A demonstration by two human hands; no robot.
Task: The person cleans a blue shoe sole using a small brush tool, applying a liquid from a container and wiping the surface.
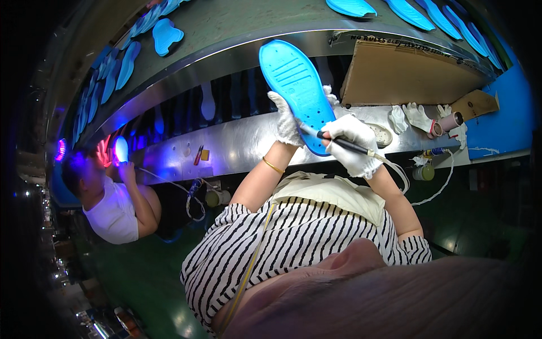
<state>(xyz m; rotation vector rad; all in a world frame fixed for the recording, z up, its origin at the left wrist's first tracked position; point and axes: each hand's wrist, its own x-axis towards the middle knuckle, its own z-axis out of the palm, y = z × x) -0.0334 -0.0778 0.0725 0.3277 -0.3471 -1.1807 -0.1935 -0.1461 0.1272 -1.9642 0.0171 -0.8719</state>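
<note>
A bright blue shoe sole [293, 73] is held up in front of me, its grooved, dotted face showing. My left hand [287, 123], in a white glove, is closed around the sole's left edge and lower part. In my white-gloved right hand [357, 148] is a black pen-shaped tool [349, 144] with a pale hose running from its back end. The tool's front end lies over the lower part of the sole; I cannot tell whether its tip touches. Some of the sole's lower right edge is hidden by the right glove.
Above runs a green conveyor belt [226, 28] carrying several blue soles [167, 36]. A cardboard sheet [406, 73], spare gloves [418, 117] and a pinkish cup [450, 122] are on the metal ledge [237, 138]. At left, a co-worker [116, 209] holds a brightly lit sole [121, 149].
</note>
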